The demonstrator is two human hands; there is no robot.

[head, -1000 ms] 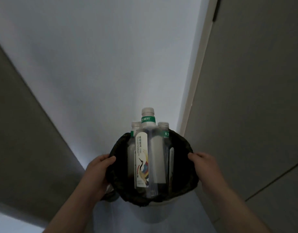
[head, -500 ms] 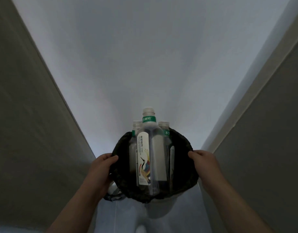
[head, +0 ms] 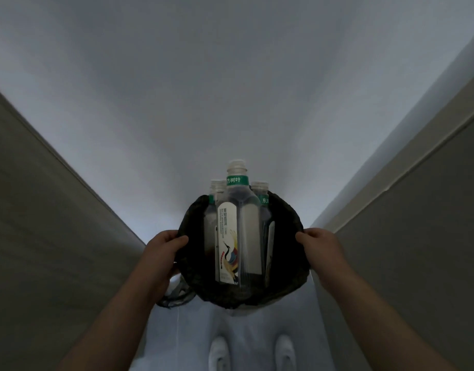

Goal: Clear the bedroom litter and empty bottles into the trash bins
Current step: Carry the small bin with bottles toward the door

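I hold a small trash bin lined with a black bag (head: 289, 269) in front of me, above the floor. My left hand (head: 163, 253) grips its left rim and my right hand (head: 320, 249) grips its right rim. Three empty clear bottles with green neck bands stand upright inside. The front bottle (head: 237, 231) has a white label with a bird picture. One bottle (head: 214, 199) stands behind it on the left, another bottle (head: 262, 199) on the right. A loose bit of the bag (head: 174, 298) hangs below my left hand.
I stand in a narrow passage with a pale floor (head: 230, 103). A grey-brown wall (head: 43, 223) runs along the left and a similar panel (head: 418, 223) along the right. My white shoes (head: 220, 354) show at the bottom.
The view has swung to the right and tipped down, so both side walls now frame the passage and my shoes appear. Both hands keep the same grip on the bin.
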